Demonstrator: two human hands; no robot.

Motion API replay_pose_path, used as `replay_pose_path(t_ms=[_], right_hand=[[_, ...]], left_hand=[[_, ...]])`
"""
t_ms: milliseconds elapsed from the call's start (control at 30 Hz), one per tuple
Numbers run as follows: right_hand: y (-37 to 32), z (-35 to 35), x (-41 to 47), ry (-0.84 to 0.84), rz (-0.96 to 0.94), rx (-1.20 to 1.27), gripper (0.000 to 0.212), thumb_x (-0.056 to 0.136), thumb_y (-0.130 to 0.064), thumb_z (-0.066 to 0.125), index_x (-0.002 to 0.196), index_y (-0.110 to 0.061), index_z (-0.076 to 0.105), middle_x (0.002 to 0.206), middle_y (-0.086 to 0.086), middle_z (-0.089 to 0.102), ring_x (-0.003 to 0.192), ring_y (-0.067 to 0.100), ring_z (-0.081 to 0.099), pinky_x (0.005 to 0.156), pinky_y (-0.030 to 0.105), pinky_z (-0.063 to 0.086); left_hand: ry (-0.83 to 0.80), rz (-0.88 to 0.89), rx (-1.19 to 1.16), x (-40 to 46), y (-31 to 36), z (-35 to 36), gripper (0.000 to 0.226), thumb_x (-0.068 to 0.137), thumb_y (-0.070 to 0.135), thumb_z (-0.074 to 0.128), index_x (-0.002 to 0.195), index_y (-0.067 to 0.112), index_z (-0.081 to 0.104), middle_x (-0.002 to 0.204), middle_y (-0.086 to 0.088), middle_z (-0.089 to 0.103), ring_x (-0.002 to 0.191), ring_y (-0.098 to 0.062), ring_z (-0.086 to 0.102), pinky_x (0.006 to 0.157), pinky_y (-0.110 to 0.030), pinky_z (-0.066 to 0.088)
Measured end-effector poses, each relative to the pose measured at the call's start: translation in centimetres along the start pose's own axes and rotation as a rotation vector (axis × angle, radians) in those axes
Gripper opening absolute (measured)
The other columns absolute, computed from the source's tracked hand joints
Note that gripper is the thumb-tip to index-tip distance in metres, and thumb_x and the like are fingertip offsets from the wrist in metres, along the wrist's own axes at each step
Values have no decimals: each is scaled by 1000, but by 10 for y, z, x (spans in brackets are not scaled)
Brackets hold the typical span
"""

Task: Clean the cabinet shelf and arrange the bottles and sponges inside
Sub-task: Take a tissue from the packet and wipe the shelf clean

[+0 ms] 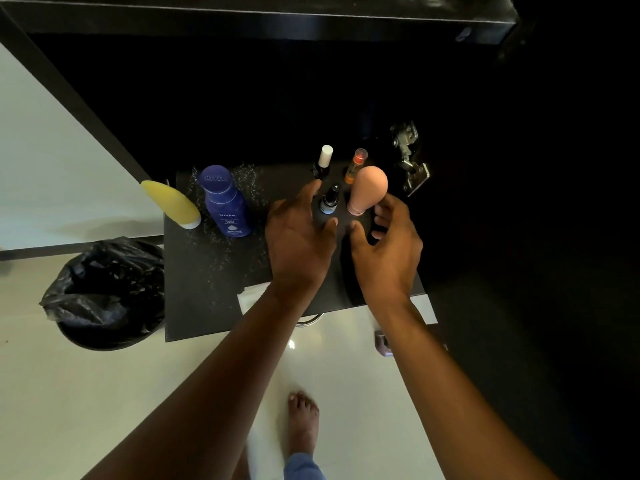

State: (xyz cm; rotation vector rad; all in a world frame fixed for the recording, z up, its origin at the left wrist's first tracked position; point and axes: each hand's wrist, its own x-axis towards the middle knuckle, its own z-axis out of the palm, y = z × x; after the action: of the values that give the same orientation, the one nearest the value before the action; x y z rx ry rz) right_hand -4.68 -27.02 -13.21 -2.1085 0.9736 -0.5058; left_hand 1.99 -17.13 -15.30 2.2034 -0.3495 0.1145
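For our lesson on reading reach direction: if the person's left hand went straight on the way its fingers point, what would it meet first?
Probably the small dark bottle with the white cap, beyond the left hand index fingertip. Depth is unclear, so it might pass beside it.

Matt black shelf (207, 289), glossy floor (104, 393)

Both arms extended; left grip (300, 233) spread, right grip (384, 244) loosely curled, empty.

Bare dark shelf (194, 271) lies open between the blue Nivea bottle (225, 202) and the left hand (298, 237). Small bottles (329, 199) and a peach sponge (367, 192) crowd the right, a hinge (410, 157) beyond.
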Motion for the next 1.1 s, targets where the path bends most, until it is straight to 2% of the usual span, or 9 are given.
replay_pose_path(t_ms=[133,267,367,467,600,700,833,967,1100], right_hand=[[0,-16,-44,37,10,97,52,92,-17,76,137,-28,52,123,-5,62,110,8,63,93,21,55],[-12,-15,-79,27,-76,144,29,93,-12,74,112,-29,59,104,-6,65,94,8,65,83,21,57],[-32,-3,-85,-97,-132,194,26,91,-13,77,110,-26,65,100,-6,68,91,7,65,79,12,52],[-53,17,-80,-279,-182,200,45,91,-24,78,133,-19,61,120,-3,67,105,6,63,86,13,52],[-72,52,-60,-423,-266,172,68,87,-28,82,146,-17,50,141,4,57,117,15,60,95,28,55],[-80,72,-48,-476,-322,147,64,82,-21,84,138,-12,54,132,6,61,107,18,62,91,32,56],[-78,86,-42,-462,-338,71,41,84,-19,82,119,-12,62,112,5,67,90,12,59,77,20,44],[-72,89,-40,-413,-318,68,27,86,-23,80,107,-18,63,93,-6,67,72,3,57,66,17,41],[-72,85,-45,-359,-322,108,27,88,-24,77,112,-19,66,85,-6,67,70,9,60,69,36,55]], left_hand=[[-11,19,-94,-26,12,-33,41,90,18,69,131,19,68,115,2,76,99,-15,71,84,-36,60],[68,115,-146,-62,5,-85,17,89,11,63,97,17,76,86,7,72,73,-3,60,65,-23,53],[197,118,-139,-72,-18,-116,10,80,1,62,80,10,67,78,2,65,70,-14,60,63,-34,51],[372,-149,-176,-63,-45,-131,23,77,3,68,96,9,56,92,-7,60,77,-26,59,68,-51,51],[323,-284,-104,-37,-69,-139,62,79,40,77,130,15,53,128,-2,57,81,-16,64,81,-34,55],[258,-281,-65,-21,-76,-137,65,80,49,80,134,24,54,131,11,61,79,-6,68,83,-37,59],[252,-266,-9,-10,-72,-131,58,80,52,81,128,26,59,121,15,69,77,-7,69,82,-26,53],[266,-266,12,-2,-70,-124,51,81,50,79,122,26,61,109,16,70,80,-9,70,79,-26,52],[279,-286,65,1,-72,-118,48,84,50,78,121,25,61,108,11,73,83,-9,70,79,-23,47]])
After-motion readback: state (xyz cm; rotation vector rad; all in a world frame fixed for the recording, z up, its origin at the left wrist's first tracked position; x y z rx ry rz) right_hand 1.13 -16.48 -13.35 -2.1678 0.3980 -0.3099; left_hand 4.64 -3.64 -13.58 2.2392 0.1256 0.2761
